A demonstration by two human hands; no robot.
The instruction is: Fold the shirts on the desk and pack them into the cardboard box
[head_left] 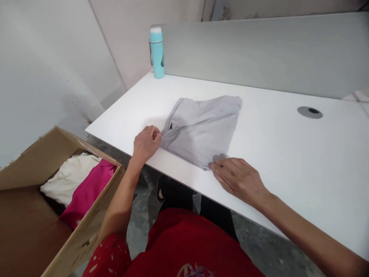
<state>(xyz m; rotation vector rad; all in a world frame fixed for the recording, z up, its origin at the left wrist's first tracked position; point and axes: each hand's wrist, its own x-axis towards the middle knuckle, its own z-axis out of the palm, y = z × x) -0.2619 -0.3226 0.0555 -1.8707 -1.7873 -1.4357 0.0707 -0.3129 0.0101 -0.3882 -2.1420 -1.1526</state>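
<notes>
A folded light grey garment [201, 129] lies on the white table [302, 161] near its front edge. My left hand [146, 143] is closed, pinching the garment's left corner. My right hand [238, 177] rests at the garment's near corner, fingers held together and touching the cloth edge; whether they grip it I cannot tell for sure, though they look pinched on it.
A teal bottle [157, 52] stands at the table's back left by a grey partition [259, 50]. A round cable hole [309, 112] is at the right. An open cardboard box [43, 215] to my left holds a cream garment [70, 175] and a pink one [88, 190].
</notes>
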